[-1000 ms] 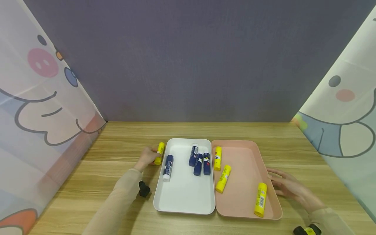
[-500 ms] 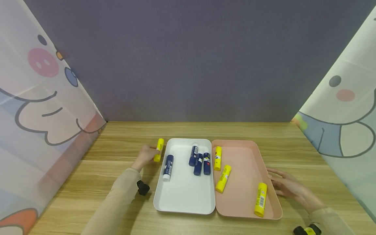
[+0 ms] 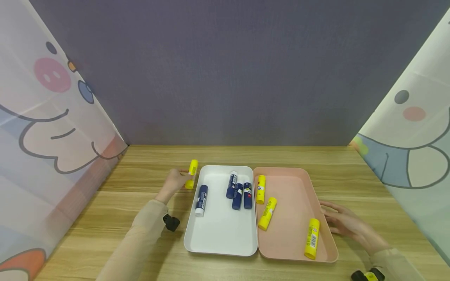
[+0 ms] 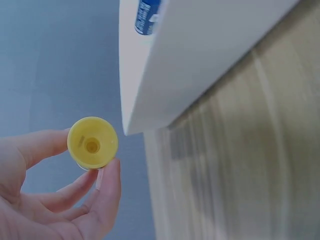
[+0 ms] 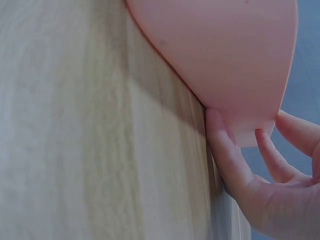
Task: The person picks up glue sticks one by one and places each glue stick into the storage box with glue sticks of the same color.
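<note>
My left hand (image 3: 174,180) pinches a yellow glue stick (image 3: 191,174) between thumb and fingers, just left of the white tray's far corner. In the left wrist view the round hollow end of this glue stick (image 4: 92,142) faces the camera. Inside the white tray (image 3: 221,238) lie several dark blue glue sticks, one (image 3: 201,200) near the left wall and the others by the right wall. Three yellow glue sticks lie in the pink tray (image 3: 291,187), one (image 3: 312,239) at its near right corner. My right hand (image 3: 342,222) touches the pink tray's outer right wall with relaxed fingertips.
Both trays stand side by side on a wooden table (image 3: 147,156). A dark grey panel (image 3: 239,78) rises behind it, and printed cartoon sheets (image 3: 52,128) flank both sides. The white tray's outer wall (image 4: 200,55) is close to the left hand.
My left hand has moved slightly farther back with the yellow glue stick in its grip. The right hand, both trays and the glue sticks in them have kept their places.
</note>
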`<state>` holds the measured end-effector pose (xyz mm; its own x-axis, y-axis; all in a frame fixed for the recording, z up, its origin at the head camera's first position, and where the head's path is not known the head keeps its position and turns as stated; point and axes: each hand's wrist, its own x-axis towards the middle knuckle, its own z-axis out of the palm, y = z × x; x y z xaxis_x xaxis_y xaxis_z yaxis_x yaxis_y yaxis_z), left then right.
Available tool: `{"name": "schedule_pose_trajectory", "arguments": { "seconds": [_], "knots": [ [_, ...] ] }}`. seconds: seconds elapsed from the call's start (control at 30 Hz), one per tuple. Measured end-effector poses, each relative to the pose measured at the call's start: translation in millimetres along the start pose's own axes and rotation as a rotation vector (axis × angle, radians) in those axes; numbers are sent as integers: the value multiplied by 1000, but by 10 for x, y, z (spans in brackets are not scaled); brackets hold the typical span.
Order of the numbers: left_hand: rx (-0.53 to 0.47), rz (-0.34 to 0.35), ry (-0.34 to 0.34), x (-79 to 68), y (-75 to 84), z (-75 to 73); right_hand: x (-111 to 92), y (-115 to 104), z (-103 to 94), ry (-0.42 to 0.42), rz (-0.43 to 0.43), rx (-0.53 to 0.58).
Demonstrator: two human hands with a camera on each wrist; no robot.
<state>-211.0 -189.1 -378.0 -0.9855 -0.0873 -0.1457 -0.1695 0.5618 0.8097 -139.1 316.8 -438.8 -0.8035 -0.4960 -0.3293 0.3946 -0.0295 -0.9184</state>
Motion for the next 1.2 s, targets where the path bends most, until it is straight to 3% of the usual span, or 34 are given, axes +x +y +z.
{"name": "schedule_pose_trajectory", "arguments": {
  "seconds": [0.6, 1.0, 1.2],
  "knots": [
    [-25, 24, -55, -163, 335, 111, -9, -7, 19, 5, 8, 23],
    [37, 68, -102, -268, 558, 329, -7, -9, 22, 9, 16, 21],
    [9, 95, -132, -310, 657, 452, -2, -11, 17, -2, 11, 33]
  ]
}}
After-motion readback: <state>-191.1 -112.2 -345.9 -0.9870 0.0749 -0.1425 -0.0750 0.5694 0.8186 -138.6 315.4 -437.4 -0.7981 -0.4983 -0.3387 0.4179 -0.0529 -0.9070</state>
